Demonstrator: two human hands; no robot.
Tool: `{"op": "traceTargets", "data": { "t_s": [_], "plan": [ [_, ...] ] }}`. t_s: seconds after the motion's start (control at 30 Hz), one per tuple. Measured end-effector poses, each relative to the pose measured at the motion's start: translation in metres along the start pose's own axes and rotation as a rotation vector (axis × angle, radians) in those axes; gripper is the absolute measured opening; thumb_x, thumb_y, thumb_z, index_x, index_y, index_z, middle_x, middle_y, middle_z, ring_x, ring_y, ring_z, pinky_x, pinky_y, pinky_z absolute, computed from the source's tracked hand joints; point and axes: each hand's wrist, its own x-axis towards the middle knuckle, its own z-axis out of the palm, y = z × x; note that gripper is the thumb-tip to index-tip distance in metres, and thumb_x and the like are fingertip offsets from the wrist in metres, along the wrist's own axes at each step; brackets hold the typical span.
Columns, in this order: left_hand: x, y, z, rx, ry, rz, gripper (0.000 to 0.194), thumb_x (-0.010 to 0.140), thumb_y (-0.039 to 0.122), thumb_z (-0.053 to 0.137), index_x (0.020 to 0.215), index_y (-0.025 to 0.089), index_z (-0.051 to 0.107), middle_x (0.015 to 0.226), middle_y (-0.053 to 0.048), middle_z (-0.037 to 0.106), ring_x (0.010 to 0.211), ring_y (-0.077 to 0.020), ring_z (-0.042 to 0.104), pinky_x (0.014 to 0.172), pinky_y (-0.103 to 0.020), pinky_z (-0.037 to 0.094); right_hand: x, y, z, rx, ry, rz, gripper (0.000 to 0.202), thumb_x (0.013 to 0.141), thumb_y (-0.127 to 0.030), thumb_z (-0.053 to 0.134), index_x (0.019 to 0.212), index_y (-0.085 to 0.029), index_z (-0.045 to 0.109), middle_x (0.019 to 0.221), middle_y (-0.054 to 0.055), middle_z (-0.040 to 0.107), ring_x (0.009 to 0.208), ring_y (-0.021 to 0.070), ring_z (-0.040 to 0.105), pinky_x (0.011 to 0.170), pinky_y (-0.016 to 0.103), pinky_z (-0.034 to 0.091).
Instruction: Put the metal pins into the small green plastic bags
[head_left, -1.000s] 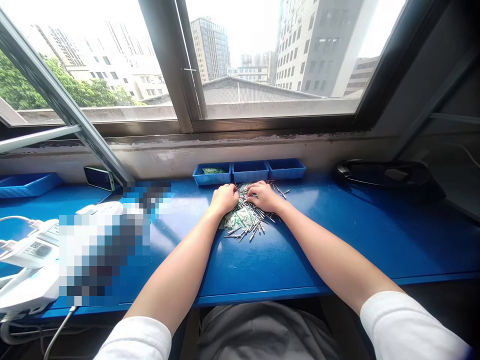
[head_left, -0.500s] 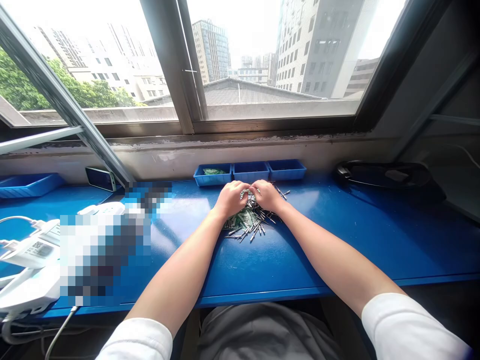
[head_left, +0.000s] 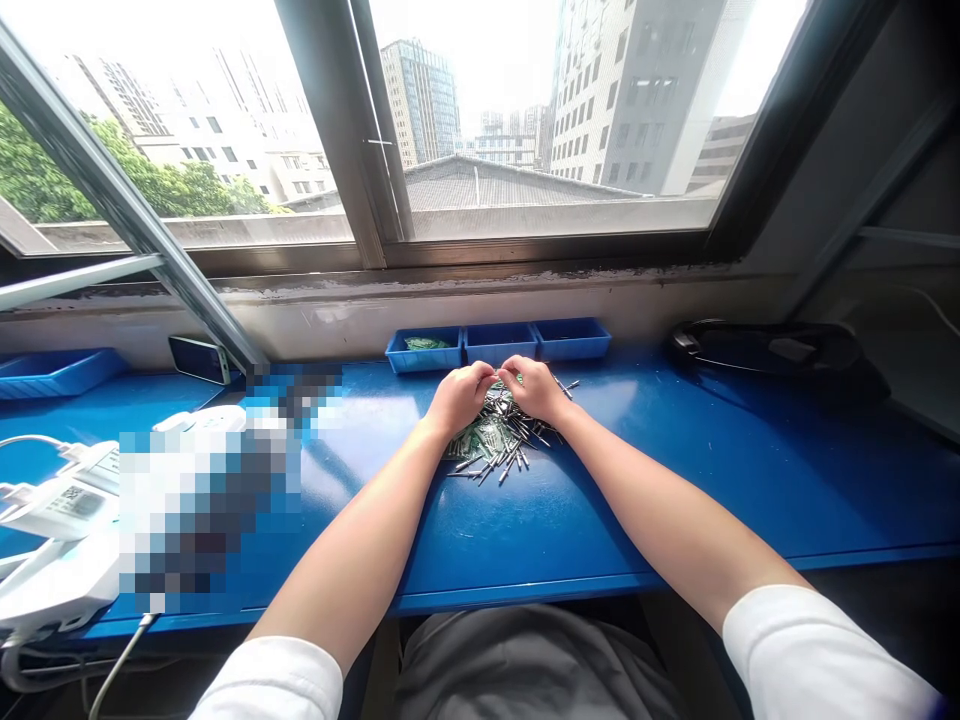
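My left hand [head_left: 461,398] and my right hand [head_left: 534,388] meet over a pile on the blue table. Fingers and thumbs are pinched together, fingertips almost touching; whatever lies between them is too small to make out. Below them are many thin metal rods [head_left: 504,462] with dark and silver ends, lying every which way. Mixed in, mostly at the pile's left, are small green pieces [head_left: 480,438] like circuit boards. Part of the pile is hidden behind my hands.
Behind the pile stand three blue bins: a left bin [head_left: 424,362] with green pieces, a middle bin [head_left: 500,350] and a right bin [head_left: 573,347]. A phone [head_left: 199,360], white power strip [head_left: 56,590] and blue tray [head_left: 60,375] are leftward. A black case [head_left: 780,355] lies right.
My hands stay pinched over the pile, fingertips slightly shifted, with a little more of the pile showing between them. The rods and bins stay put.
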Motion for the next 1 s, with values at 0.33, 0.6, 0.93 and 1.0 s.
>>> {"op": "traceTargets", "data": {
  "t_s": [0.33,0.6,0.93,1.0],
  "plan": [
    [0.001,0.000,-0.001,0.089,-0.003,-0.028,0.022,0.093,0.032,0.044,0.099,0.021,0.062,0.096,-0.005,0.070,0.091,-0.0185,0.064,0.084,-0.029,0.046,0.000,-0.004,-0.005,0.078,0.037,0.076,0.032,0.092,-0.041,0.041,0.075,-0.020,0.058,0.069,0.002,0.063,0.063,0.0148,0.055,0.063,0.027,0.040],
    [0.001,-0.004,0.001,0.131,-0.003,-0.047,0.023,0.092,0.031,0.044,0.099,0.021,0.063,0.092,-0.005,0.071,0.087,-0.0200,0.064,0.078,-0.029,0.046,0.000,-0.006,-0.006,0.462,0.038,0.133,0.030,0.077,-0.048,0.061,0.073,-0.018,0.061,0.069,0.000,0.061,0.062,0.0124,0.053,0.057,0.024,0.042],
    [0.002,-0.005,-0.001,0.044,-0.004,-0.091,0.032,0.088,0.032,0.051,0.117,0.020,0.055,0.100,-0.003,0.071,0.094,-0.0196,0.064,0.084,-0.029,0.047,0.003,0.005,-0.009,0.409,0.130,0.206,0.025,0.076,-0.042,0.060,0.080,-0.018,0.067,0.079,0.003,0.068,0.073,0.0166,0.060,0.067,0.028,0.048],
    [0.002,-0.007,-0.001,0.068,0.022,-0.090,0.031,0.086,0.029,0.053,0.116,0.019,0.056,0.101,-0.004,0.070,0.096,-0.0204,0.063,0.087,-0.031,0.047,0.004,0.008,-0.008,0.286,0.193,0.212,0.024,0.077,-0.037,0.059,0.090,-0.019,0.068,0.091,0.004,0.070,0.083,0.0189,0.061,0.075,0.031,0.049]
  ]
}}
